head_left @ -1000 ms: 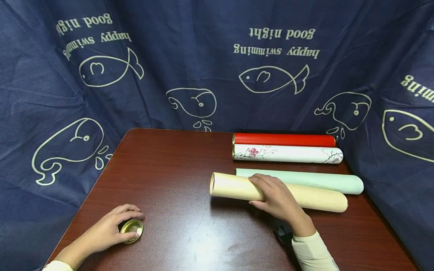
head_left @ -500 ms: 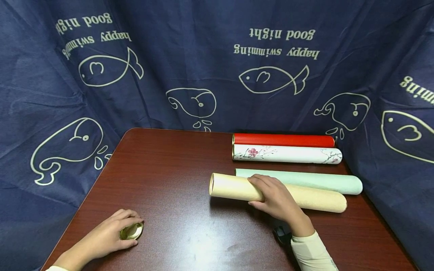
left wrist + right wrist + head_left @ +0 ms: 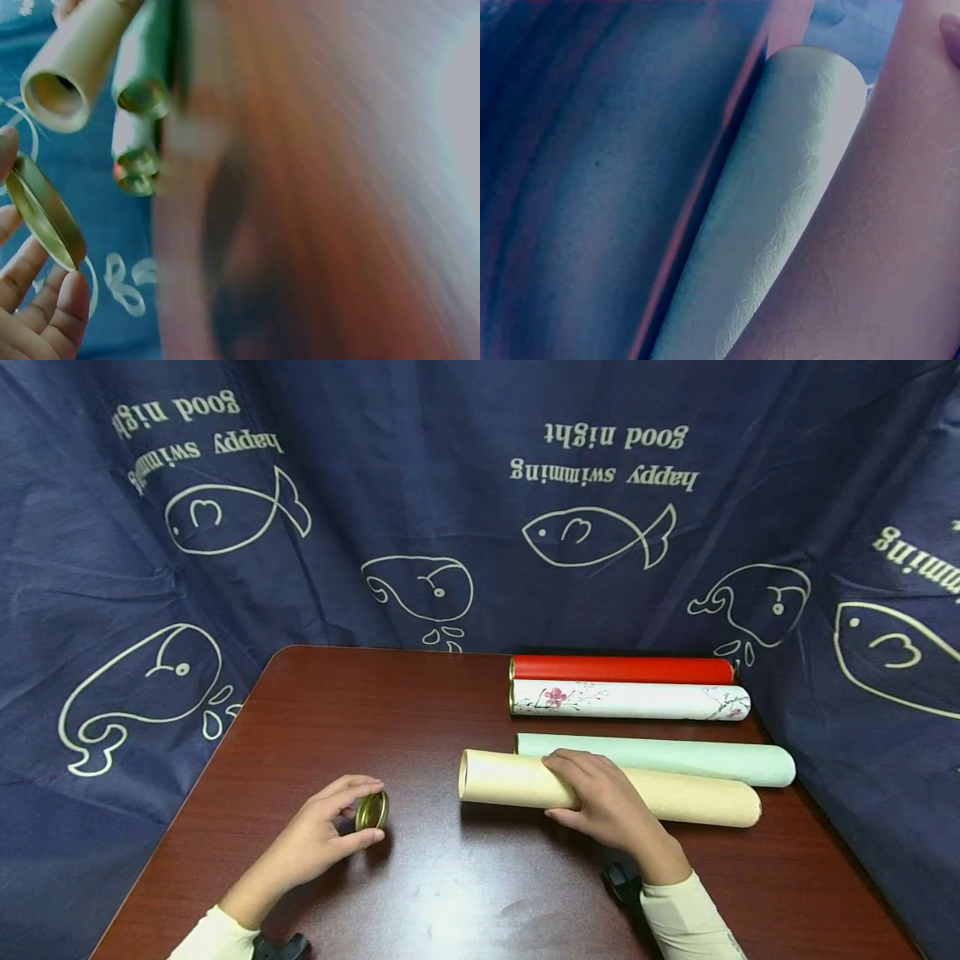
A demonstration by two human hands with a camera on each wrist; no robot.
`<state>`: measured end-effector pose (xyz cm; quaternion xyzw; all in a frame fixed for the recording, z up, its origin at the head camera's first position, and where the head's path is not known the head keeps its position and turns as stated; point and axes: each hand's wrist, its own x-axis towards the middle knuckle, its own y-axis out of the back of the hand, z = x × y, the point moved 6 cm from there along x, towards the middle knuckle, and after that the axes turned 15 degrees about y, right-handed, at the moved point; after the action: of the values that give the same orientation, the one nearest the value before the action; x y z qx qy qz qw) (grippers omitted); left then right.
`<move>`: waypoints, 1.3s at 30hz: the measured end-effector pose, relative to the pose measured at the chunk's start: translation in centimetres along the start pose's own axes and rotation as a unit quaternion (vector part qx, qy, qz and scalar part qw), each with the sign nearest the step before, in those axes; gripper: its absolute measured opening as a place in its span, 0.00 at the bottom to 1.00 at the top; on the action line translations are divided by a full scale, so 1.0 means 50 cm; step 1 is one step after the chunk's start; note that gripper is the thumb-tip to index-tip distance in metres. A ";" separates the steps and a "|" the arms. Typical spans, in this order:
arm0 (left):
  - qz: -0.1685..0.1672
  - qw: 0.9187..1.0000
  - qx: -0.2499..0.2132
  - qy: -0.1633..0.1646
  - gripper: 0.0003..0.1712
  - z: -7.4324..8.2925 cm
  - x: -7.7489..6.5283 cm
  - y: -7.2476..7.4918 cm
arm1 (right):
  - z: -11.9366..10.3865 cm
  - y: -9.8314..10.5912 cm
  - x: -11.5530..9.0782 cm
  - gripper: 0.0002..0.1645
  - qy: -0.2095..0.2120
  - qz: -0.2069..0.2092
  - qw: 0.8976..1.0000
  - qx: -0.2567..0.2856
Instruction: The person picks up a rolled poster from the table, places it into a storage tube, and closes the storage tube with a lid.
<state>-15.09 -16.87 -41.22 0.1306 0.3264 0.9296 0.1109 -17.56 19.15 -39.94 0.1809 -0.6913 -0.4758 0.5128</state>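
My left hand (image 3: 322,835) pinches a round gold metal lid (image 3: 372,811) by its rim between thumb and fingers, raised over the table with the lid tilted on edge. In the left wrist view, the same lid (image 3: 46,214) shows its hollow side, fingertips at its rim. My right hand (image 3: 603,793) grips a cream cardboard tube (image 3: 502,779) from above, near its middle. The tube lies sideways, its uncapped end (image 3: 56,101) facing left toward the lid. A pale, fibrous-textured tube (image 3: 772,172) crosses the right wrist view beside the blurred close-up of the hand.
A mint green tube (image 3: 712,762) lies right behind the cream one. Farther back, a white tube with blossom print (image 3: 637,701) lies against a red tube (image 3: 622,669). All rest on the brown table (image 3: 360,718), enclosed by a navy curtain (image 3: 420,477).
My left hand has closed its fingers on the gold lid, lifted it from the table and carried it right toward the cream tube. The right hand keeps its grip, almost unmoved.
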 end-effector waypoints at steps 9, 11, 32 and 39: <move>-0.029 0.983 -0.183 0.003 0.32 0.068 0.091 -0.099 | -0.015 -0.010 0.003 0.43 0.023 -0.005 1.000 0.000; -0.041 0.978 -0.203 0.008 0.32 0.071 0.102 -0.114 | -0.017 -0.012 0.004 0.43 0.022 -0.008 1.000 -0.001; -0.087 0.959 -0.269 -0.008 0.30 0.070 0.115 -0.146 | -0.021 -0.014 0.002 0.43 0.031 -0.002 0.999 -0.008; -0.095 0.952 -0.292 -0.015 0.29 0.068 0.112 -0.149 | -0.026 -0.012 0.002 0.42 0.032 0.000 0.999 -0.009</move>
<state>-18.40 -7.60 -42.41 0.0747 0.0498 0.9673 0.2372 -16.57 18.18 -40.38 0.1912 -0.6701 -0.4765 0.5361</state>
